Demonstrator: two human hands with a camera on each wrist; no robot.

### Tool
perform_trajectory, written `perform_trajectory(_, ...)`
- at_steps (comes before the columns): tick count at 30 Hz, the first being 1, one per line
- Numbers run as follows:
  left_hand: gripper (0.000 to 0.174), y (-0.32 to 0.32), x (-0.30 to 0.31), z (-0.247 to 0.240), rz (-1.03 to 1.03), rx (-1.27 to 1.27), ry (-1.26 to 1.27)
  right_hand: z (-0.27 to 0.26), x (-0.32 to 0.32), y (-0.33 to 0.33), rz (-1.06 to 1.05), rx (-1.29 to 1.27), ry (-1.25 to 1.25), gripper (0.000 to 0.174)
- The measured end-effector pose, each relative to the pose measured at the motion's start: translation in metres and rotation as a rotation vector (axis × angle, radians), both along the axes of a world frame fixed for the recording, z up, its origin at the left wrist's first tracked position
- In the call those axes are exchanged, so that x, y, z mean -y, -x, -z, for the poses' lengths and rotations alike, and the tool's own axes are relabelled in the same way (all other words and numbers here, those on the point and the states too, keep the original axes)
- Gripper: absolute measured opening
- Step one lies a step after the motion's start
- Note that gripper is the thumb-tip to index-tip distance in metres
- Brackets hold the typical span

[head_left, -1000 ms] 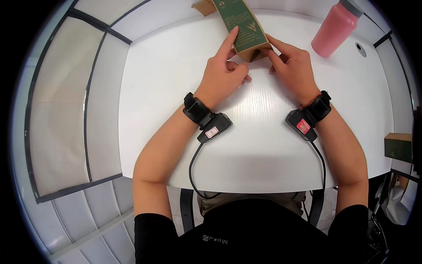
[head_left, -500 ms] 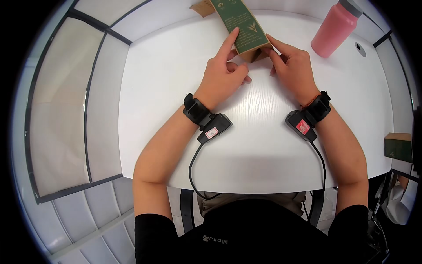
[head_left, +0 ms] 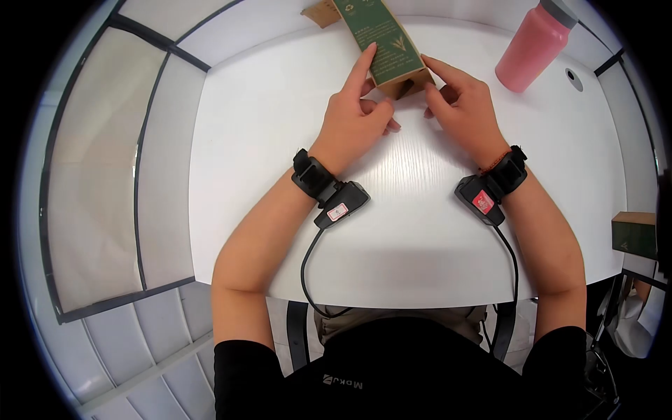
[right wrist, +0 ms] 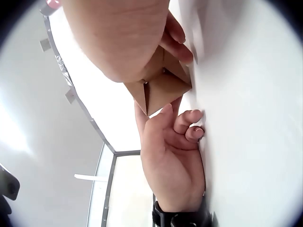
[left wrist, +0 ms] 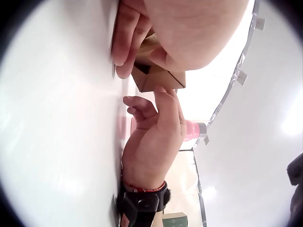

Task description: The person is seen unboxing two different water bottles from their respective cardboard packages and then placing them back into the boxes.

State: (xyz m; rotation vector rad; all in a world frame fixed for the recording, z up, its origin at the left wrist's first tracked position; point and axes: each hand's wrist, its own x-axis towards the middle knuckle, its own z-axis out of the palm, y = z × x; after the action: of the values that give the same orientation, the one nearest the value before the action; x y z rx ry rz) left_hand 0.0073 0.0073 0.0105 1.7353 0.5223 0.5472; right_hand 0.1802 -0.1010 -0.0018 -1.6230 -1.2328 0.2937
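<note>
A long green cardboard box (head_left: 381,38) with printed text lies at the table's far side, its bare brown near end (head_left: 406,87) facing the person. The flaps of that end are folded partly in, with a dark gap between them in the right wrist view. My left hand (head_left: 353,115) holds the box's left side, index finger along the green top and the lower fingers curled near the table. At the right corner my right hand (head_left: 467,108) grips the box, index finger along its side and thumb beside the brown end flaps (right wrist: 165,90).
A pink bottle (head_left: 533,47) with a grey lid stands at the back right, near a round cable hole (head_left: 574,79). A second green box (head_left: 633,234) is at the right edge. Brown flaps (head_left: 322,12) stick out at the box's far end. White panels surround the table (head_left: 392,245).
My right thumb has come off the end flap, drawing back a little, so more of the brown end shows. The box has shifted slightly left. My left hand stays nearly still.
</note>
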Motion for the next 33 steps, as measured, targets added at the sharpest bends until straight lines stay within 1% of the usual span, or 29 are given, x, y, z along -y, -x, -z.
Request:
perform_trajectory(6, 0.076, 0.0, 0.001, -0.001, 0.002, 0.003, -0.009, -0.002, -0.002, 0.001, 0.03, 0.039, -0.002, 0.039)
perform_trajectory(9, 0.075, 0.0, 0.001, -0.002, 0.003, -0.008, -0.019, -0.01, 0.001, 0.004, 0.025, -0.013, 0.038, 0.037)
perform_trajectory(12, 0.075, 0.0, 0.002, -0.003, 0.013, -0.014, -0.03, -0.006, 0.001, 0.002, 0.044, 0.025, 0.033, 0.035)
perform_trajectory(15, 0.074, 0.0, 0.001, -0.002, 0.023, -0.017, -0.044, 0.0, -0.001, -0.001, 0.077, 0.126, -0.036, 0.035)
perform_trajectory(18, 0.074, 0.0, 0.001, -0.002, 0.019, -0.013, -0.033, 0.0, 0.0, -0.003, 0.082, 0.145, 0.013, 0.037)
perform_trajectory(24, 0.075, 0.0, 0.0, -0.002, 0.007, -0.005, -0.017, -0.002, 0.001, -0.001, 0.023, -0.004, 0.019, 0.042)
perform_trajectory(27, 0.078, 0.0, 0.001, -0.001, -0.015, 0.004, 0.002, -0.008, 0.005, 0.001, -0.043, -0.251, 0.032, 0.041)
perform_trajectory(30, 0.079, -0.001, 0.003, -0.002, -0.046, -0.013, 0.018, -0.015, 0.003, 0.003, -0.02, -0.368, 0.0, 0.044)
perform_trajectory(31, 0.079, -0.001, 0.003, -0.002, -0.055, -0.025, 0.022, -0.014, 0.002, 0.003, 0.0, -0.361, -0.017, 0.045)
perform_trajectory(33, 0.075, 0.0, 0.003, -0.004, -0.071, 0.003, 0.135, -0.011, -0.002, 0.002, 0.041, -0.347, -0.049, 0.047)
